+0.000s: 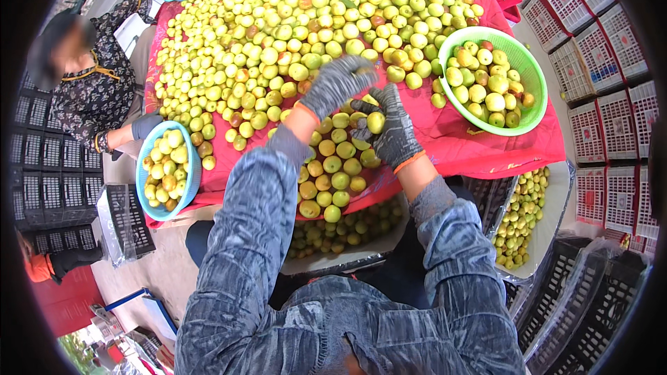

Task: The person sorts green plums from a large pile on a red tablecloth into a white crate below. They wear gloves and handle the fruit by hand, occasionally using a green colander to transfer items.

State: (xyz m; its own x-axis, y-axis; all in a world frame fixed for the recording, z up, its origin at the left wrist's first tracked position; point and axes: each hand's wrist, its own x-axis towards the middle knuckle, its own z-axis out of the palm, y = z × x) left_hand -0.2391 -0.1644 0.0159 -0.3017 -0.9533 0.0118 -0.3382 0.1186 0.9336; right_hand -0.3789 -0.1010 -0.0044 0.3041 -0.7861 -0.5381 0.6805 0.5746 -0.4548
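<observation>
My right hand [390, 127], in a dark grey knitted glove with an orange cuff, holds a yellow-green jujube fruit [375, 122] between its fingers. Just to its upper left my left hand [341, 82], in a matching glove, is blurred over the fruit; whether anything is in it cannot be seen. Many jujubes [281, 26] cover the table's red cloth [443, 148], and a smaller group [333, 164] lies below my hands at the near edge. A green plastic basket [542, 83] at the right holds more of the fruit.
At the left, a person [96, 78] in gloves touches two blue baskets of fruit, the nearer one [195, 166] at the table edge. Lined crates of fruit stand under the near edge [344, 263] and at the lower right [555, 208]. Stacked white crates [589, 125] and black crates [57, 153] flank the area.
</observation>
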